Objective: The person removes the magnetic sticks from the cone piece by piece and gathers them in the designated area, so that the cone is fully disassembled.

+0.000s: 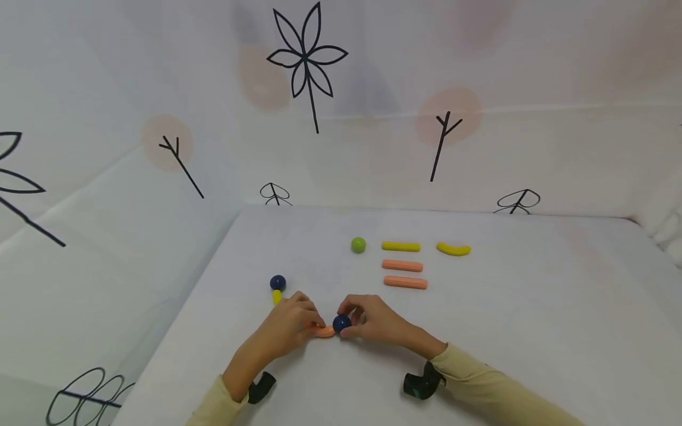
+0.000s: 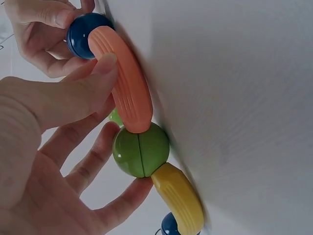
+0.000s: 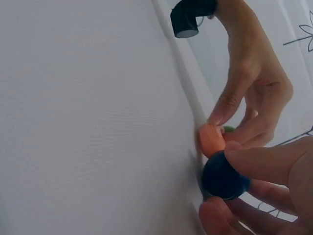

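Note:
My left hand (image 1: pixel 290 324) pinches a curved orange rod (image 2: pixel 126 81) between thumb and fingers. One end of that rod meets a green ball (image 2: pixel 142 149); a curved yellow rod (image 2: pixel 178 198) runs on from the ball to a dark blue ball (image 1: pixel 277 283). At the orange rod's other end, my right hand (image 1: pixel 375 319) grips a second dark blue ball (image 3: pixel 224 175) with thumb and fingertips. This ball sits right against the rod's end in both wrist views. In the head view the left hand hides the green ball of the chain.
Farther back on the white table (image 1: pixel 533 331) lie a light green ball (image 1: pixel 359 245), a straight yellow rod (image 1: pixel 401 246), a curved yellow rod (image 1: pixel 453 249) and two straight orange rods (image 1: pixel 402 265). Behind the table hangs a white cloth (image 1: pixel 373 160) with plant drawings.

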`<state>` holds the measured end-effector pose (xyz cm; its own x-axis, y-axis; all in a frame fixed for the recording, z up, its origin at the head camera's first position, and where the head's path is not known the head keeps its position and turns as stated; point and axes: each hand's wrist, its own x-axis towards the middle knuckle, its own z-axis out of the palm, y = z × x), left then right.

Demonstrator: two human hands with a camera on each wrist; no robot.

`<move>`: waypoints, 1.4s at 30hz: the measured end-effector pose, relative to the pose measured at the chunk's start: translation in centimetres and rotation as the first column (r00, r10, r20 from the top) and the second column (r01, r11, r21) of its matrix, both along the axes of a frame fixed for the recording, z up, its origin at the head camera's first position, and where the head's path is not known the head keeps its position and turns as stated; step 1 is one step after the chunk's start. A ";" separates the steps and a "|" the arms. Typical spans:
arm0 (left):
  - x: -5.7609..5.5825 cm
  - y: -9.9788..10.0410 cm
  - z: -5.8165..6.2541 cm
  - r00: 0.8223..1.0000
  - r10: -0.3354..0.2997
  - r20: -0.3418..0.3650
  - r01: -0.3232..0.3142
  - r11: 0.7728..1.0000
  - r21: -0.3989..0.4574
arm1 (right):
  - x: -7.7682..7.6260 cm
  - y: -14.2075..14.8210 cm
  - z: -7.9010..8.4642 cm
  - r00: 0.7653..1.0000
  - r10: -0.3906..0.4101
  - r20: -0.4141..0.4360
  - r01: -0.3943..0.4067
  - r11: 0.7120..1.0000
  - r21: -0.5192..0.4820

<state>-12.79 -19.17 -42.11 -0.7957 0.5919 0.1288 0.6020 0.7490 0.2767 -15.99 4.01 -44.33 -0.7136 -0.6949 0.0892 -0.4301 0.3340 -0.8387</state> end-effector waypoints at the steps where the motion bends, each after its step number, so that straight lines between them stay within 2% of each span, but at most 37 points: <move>1: 0.1 0.0 0.0 1.000 0.007 -0.003 -0.007 1.000 0.002 | 0.0 -0.1 -0.1 1.000 -0.005 0.002 0.005 1.000 0.001; 7: 0.2 0.0 -0.3 1.000 0.026 -0.010 -0.026 1.000 0.017 | 0.5 -0.2 -0.3 0.998 -0.065 -0.006 0.065 0.998 0.026; 11: 0.1 0.2 -0.2 0.999 0.034 -0.014 -0.034 0.999 0.021 | 0.6 0.3 0.0 0.995 -0.098 -0.032 0.098 0.995 -0.007; 15: 0.1 0.1 0.0 0.999 0.036 -0.039 -0.035 0.999 0.018 | 0.0 0.9 0.4 0.992 -0.124 -0.036 0.122 0.991 -0.061; 21: 0.2 0.0 0.0 0.998 0.021 -0.056 -0.020 1.000 0.016 | -1.2 1.5 1.3 0.994 -0.108 -0.030 0.104 0.989 -0.104; 27: 0.1 0.1 -0.2 0.998 0.017 -0.059 -0.017 1.000 0.004 | -3.4 1.4 1.7 0.992 -0.108 -0.063 0.100 0.988 -0.121; 34: 0.1 -0.1 -0.3 0.998 0.023 -0.058 -0.023 1.000 0.008 | -7.2 -0.1 2.1 0.985 -0.093 -0.147 0.074 0.989 -0.129; 42: 0.1 0.0 -0.2 0.999 0.026 -0.040 -0.025 0.999 0.030 | -11.0 -2.3 2.7 0.978 -0.076 -0.195 0.069 0.997 -0.040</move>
<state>-12.71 -19.15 -42.35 -0.8043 0.5668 0.1783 0.5938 0.7561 0.2751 -27.04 1.68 -41.59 -0.7281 -0.6365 0.2546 -0.5634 0.3439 -0.7513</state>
